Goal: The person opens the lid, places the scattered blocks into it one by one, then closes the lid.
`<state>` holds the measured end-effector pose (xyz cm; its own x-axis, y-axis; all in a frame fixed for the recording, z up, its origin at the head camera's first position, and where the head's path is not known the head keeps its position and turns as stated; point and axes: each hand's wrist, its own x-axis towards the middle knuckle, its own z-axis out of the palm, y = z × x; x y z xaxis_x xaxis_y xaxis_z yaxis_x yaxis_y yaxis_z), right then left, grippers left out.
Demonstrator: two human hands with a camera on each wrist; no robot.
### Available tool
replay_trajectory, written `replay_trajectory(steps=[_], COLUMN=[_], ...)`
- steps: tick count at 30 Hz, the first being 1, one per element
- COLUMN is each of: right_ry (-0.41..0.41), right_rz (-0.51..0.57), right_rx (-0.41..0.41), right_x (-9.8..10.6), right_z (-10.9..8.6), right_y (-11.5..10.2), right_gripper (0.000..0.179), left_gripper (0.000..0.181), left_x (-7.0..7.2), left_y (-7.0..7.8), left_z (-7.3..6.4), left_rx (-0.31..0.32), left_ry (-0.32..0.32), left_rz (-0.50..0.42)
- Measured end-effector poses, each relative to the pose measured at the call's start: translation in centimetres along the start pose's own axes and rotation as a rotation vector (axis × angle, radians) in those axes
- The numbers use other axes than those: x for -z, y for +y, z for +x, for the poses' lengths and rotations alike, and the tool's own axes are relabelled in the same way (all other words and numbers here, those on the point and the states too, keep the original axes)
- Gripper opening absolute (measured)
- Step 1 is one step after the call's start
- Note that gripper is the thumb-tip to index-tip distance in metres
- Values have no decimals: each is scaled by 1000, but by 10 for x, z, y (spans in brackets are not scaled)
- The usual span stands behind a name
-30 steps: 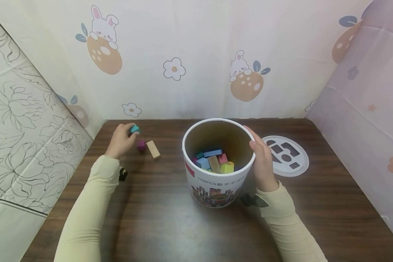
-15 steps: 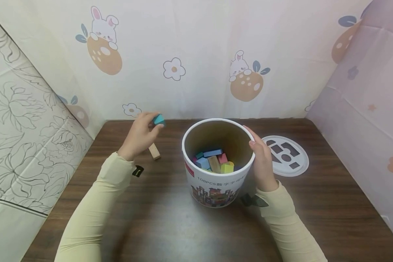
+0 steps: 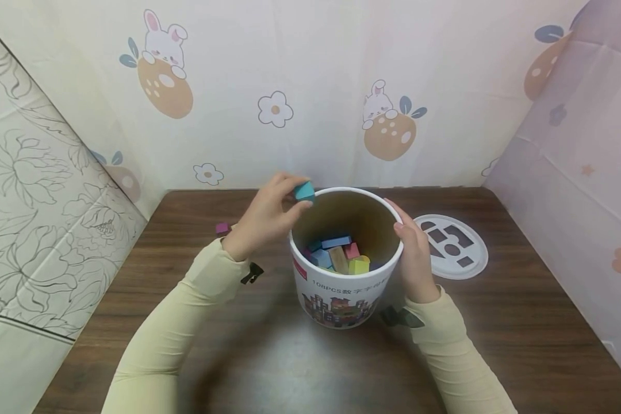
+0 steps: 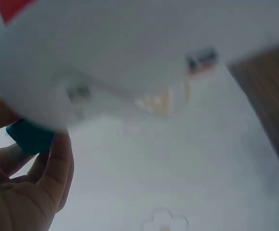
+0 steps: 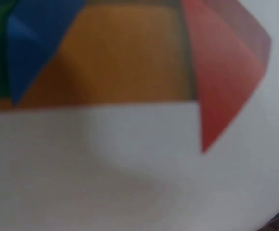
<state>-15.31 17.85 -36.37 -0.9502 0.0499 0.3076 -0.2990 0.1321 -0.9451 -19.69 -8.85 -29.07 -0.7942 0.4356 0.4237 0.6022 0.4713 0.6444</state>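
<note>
My left hand (image 3: 266, 215) pinches a teal toy block (image 3: 305, 191) between thumb and fingers, at the left rim of a white bucket (image 3: 344, 302). In the left wrist view the teal block (image 4: 31, 137) shows between the fingertips, with the bucket's blurred wall above. My right hand (image 3: 416, 256) holds the bucket's right rim, thumb outside toward me and fingers along the far side. Inside the bucket lie several coloured blocks, among them a blue one (image 3: 336, 241), a plain wooden one (image 3: 338, 260) and a yellow one (image 3: 359, 265). The right wrist view holds only the bucket's printed wall (image 5: 130, 154).
A purple cube (image 3: 222, 229) sits on the brown wooden table (image 3: 227, 356) at the left. Beside it, a plain wooden block is mostly hidden behind my left hand. A white lid with shaped holes (image 3: 471, 267) lies right of the bucket. Patterned cloth (image 3: 321, 57) hangs behind the table.
My left hand has lifted the teal block from the table's left side and carried it right to the bucket's rim. My right hand and the bucket have stayed put.
</note>
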Motion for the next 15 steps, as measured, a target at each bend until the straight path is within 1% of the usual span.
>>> replay_trajectory(steps=[3,6,10,15], right_ry=[1,0,4,8], right_rz=[4,5,-9,-26], right_rx=[0,0,4,2], right_x=[0,0,0,0], right_z=[0,0,0,0], right_y=[0,1,1,1], right_gripper=[48,48,48,49], left_gripper=[38,40,43,43], left_x=[-9,-18,-28,-35], left_y=[9,16,23,30], left_z=[3,5,11,18], left_rx=[-17,-32,-39,-34], left_ry=[-55,-95,-133,-161], left_rz=[-17,-30,-42,-28])
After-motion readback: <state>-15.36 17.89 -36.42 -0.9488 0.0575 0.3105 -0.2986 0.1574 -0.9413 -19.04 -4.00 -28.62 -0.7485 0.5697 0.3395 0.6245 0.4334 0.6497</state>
